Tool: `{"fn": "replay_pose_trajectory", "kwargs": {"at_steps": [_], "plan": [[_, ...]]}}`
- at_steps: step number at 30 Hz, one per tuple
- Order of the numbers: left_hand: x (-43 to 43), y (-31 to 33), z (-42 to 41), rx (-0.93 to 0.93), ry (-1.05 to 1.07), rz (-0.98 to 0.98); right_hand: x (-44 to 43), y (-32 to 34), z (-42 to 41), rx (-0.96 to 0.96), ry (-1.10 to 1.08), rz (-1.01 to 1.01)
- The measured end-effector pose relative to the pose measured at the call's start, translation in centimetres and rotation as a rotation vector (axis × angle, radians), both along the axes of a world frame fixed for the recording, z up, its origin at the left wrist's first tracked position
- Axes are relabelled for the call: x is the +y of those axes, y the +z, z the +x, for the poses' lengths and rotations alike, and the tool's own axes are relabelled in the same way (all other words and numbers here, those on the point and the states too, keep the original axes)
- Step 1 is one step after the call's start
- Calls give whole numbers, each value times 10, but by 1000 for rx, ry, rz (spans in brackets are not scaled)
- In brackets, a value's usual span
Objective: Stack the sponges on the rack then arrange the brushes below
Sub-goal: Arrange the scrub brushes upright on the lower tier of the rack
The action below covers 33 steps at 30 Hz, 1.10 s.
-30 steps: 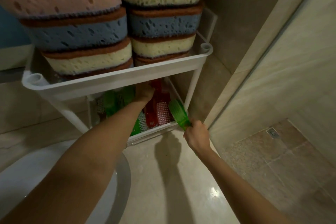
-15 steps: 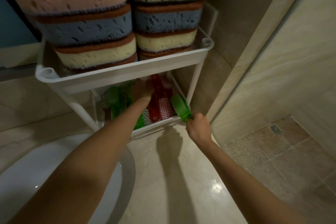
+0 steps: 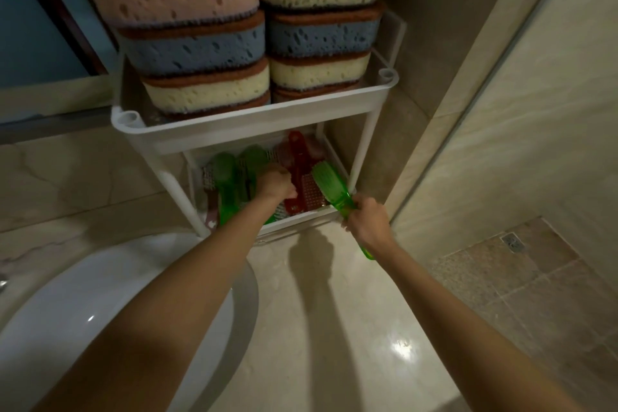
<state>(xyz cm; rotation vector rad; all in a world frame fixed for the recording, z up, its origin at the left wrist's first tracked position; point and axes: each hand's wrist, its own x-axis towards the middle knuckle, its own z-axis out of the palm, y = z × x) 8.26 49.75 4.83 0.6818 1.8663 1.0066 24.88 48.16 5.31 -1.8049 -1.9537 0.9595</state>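
Observation:
Two piles of thick sponges (image 3: 200, 47) in pink, blue and cream fill the top tray of a white rack (image 3: 254, 124). In the lower tray (image 3: 294, 222) lie several green and red brushes (image 3: 225, 184). My left hand (image 3: 276, 182) reaches under the top tray and is closed among the brushes, next to a red brush (image 3: 297, 160); what it grips is hidden. My right hand (image 3: 368, 221) holds a green brush (image 3: 329, 182) by its handle, bristle end resting over the tray's right front corner.
A white basin (image 3: 100, 304) bulges at the lower left. Glossy beige floor (image 3: 334, 328) runs below the rack. A tiled wall edge (image 3: 468, 104) stands right of the rack, with a sunken shower floor and drain (image 3: 513, 242) beyond.
The view has shifted so the rack sits more to the right. My left hand has drawn back toward the tray's front. My right hand keeps the green brush at the right corner.

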Motion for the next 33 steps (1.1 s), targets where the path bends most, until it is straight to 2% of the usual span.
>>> {"fn": "replay_pose_trajectory", "kwargs": {"at_steps": [2,5,8,11,14,18,21,24,26,28,31,33], "plan": [[-11,15,2,-105,64,102,0,5,-2,-51,96,-2],[-34,34,1,-103,51,173,-1,13,-11,-71,210,5],[-59,38,-8,-60,11,167,-2,20,-21,-36,308,-14],[-76,32,-18,-124,42,112,2,27,-32,-18,373,-51],[-85,26,-25,-311,146,168,4,29,-48,75,404,-109],[-83,24,-39,-330,274,178,0,20,-64,371,373,-348],[-75,25,-49,-357,284,148,-3,12,-73,424,399,-434],[-67,25,-55,-358,320,131,-2,7,-77,391,397,-469],[-62,24,-58,-410,399,159,3,9,-74,328,351,-465],[-59,25,-58,-490,478,192,14,11,-68,354,183,-444],[-56,23,-55,-577,576,242,32,12,-61,651,-185,-476],[-56,25,-49,-636,603,270,41,13,-62,868,-286,-486]]}}
